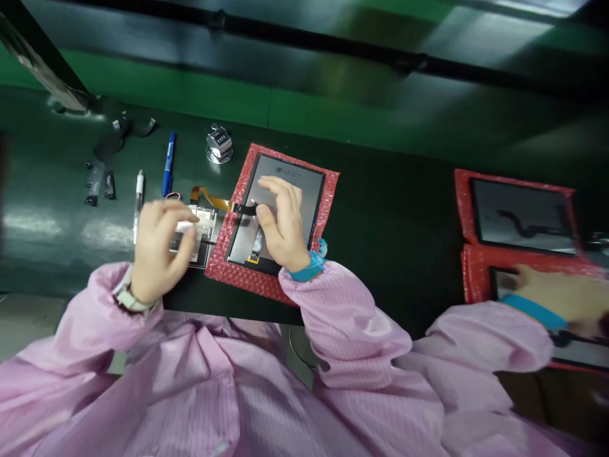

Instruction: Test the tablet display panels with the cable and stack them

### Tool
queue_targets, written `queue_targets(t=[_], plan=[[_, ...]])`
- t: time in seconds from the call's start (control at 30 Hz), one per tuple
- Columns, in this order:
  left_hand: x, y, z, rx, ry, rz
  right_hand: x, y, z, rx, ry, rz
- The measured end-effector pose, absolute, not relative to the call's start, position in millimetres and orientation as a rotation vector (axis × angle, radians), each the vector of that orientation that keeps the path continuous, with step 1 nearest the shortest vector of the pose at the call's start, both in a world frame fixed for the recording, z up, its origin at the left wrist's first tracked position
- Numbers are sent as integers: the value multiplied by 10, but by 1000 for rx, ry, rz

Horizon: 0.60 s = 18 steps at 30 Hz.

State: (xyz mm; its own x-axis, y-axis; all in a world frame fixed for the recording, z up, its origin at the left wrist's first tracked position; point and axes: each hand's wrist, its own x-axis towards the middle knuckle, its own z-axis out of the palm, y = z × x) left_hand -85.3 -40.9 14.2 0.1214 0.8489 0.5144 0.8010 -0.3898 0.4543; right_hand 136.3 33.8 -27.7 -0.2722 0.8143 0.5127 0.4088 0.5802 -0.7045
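Far left of the left hand, up and outward from it: loose black cables (pixel 108 145) and small black strips (pixel 109 184), apart from the working spot, perhaps to keep them from tangling with what is in use. Closer in, just beyond the knuckles, a white pen (pixel 139 190) and a blue marker (pixel 168 164), both lying roughly lengthwise away from the person.

Left hand (pixel 162 244): half curled over a circuit board (pixel 207 221), thumb and fingertips near each other; cannot tell whether anything is pinched. Ahead of it, past the board, a chrome counter (pixel 219 145), seemingly set clear of both hands.

Orange ribbon cable (pixel 219 202) bridges from the board to the display panel (pixel 285 172), between the two hands; its short span probably explains why board and panel sit so close. Panel lies under the right hand, on red bubble wrap (pixel 223 270), likely there as padding against the hard bench (pixel 390 209).

Right hand (pixel 282 222): loosely open, fingers arched and apart from the thumb, nothing seen gripped. Thumb rests by the ribbon's dark end, maybe steadying it. Blue band at that wrist.

Well right of this hand: another panel (pixel 518 212) on red wrap, and a co-worker's blurred hand (pixel 566 295) over more wrapped panels.
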Motion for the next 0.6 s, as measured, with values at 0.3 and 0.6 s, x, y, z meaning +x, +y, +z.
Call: queue_targets(t=[0.3, 0.6], plan=[[-894, -900, -317, 2586, 1938, 351, 1430, 381, -270, -1070, -1746, 577], [-880, -861, -273, 2617, 1951, 282, 1542, 465, -206, -1097, -1634, 571]])
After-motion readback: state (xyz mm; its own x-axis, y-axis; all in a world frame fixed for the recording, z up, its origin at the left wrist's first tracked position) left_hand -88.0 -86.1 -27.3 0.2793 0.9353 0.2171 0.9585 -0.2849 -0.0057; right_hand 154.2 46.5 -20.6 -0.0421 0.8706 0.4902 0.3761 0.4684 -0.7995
